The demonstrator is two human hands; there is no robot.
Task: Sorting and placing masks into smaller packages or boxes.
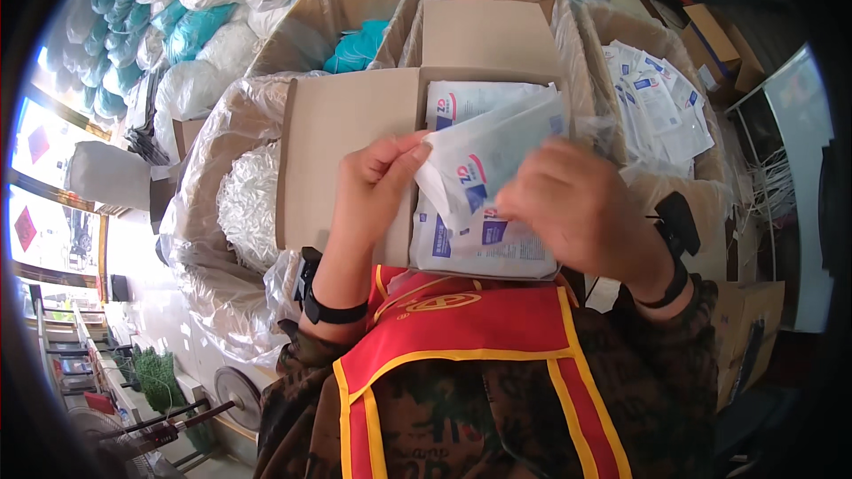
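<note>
A flat white packet [475, 164] with blue and red print is held up, tilted, above an open cardboard box [351, 151]. My left hand [377, 179] pinches its left edge between thumb and fingers. My right hand [564, 204] is blurred, its fingers curled in front of the packet's right side; whatever they grip is hidden. Below, similar packets [484, 257] lie flat inside the box, some partly covered by my hands and the raised packet. The box's flaps are folded outward to the left and the far side.
Large plastic-lined cartons surround the box: one at the left with a crinkled clear bundle [253, 204], one behind with a teal bag [357, 46], one at the right with loose white packets [657, 106]. Stuffed bags [200, 31] pile up far left. A brown carton [750, 328] stands right.
</note>
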